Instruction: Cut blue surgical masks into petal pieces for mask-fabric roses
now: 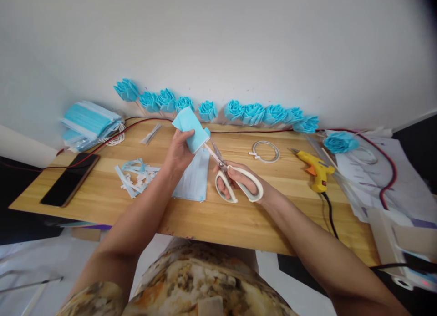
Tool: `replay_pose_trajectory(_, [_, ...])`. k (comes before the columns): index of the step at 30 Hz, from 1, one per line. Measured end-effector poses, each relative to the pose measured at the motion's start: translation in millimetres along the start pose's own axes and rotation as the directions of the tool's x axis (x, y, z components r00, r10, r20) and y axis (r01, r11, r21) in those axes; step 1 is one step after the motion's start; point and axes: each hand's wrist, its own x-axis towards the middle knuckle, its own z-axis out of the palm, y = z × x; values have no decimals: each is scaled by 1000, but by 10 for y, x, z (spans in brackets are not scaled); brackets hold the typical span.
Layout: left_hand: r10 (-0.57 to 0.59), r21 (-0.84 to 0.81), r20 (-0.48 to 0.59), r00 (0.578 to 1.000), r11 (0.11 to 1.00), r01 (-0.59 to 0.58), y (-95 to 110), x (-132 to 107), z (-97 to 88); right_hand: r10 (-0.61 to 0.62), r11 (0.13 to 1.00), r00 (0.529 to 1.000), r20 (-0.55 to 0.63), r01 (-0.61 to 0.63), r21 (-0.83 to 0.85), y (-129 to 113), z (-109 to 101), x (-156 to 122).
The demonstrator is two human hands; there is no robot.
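My left hand [180,147] pinches a folded piece of light blue mask fabric [191,131] above the table. In my right hand [234,175] are white-handled scissors [251,184], with my fingers through the loops. Their blades are parted and meet the lower right edge of the fabric. Beneath them a flat pale blue mask piece [193,179] lies on the wood, partly covered by my left hand and wrist. Left of my left forearm is a small heap of cut strips and scraps [138,175].
Blue fabric flowers [252,114] line the wall. A mask stack [90,122] and black phone [70,179] lie left on the wooden table [232,222]. A tape roll [266,151], yellow glue gun [317,170] and papers [399,165] are on the right. A red-black cable [146,121] runs behind.
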Motion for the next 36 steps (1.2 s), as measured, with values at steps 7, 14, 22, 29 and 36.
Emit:
replay_pose_trajectory(7, [46,-23,27,999,999,-45,-23,-5,-5,-56,998,998,3,56,9,-20,-36,-5])
replay_pose_trajectory(14, [107,53,87,991,992,-111,-31,11,-21,-23,1000,1000,19,23,12,-11,-27,1])
replay_pose_trajectory(22, [166,102,116,979,979,-178,-49,29,-44,-39,999,999,13,39,24,16,-51,15])
replay_pose_trajectory(29, [245,113,167,955,957,-265,-28,77,-90,-40,999,999,27,40,25,27,-51,6])
replay_pose_trajectory(36, [263,155,247,933,939,-306,-44,69,-75,-26,999,1000,9,25,32,14,-49,19])
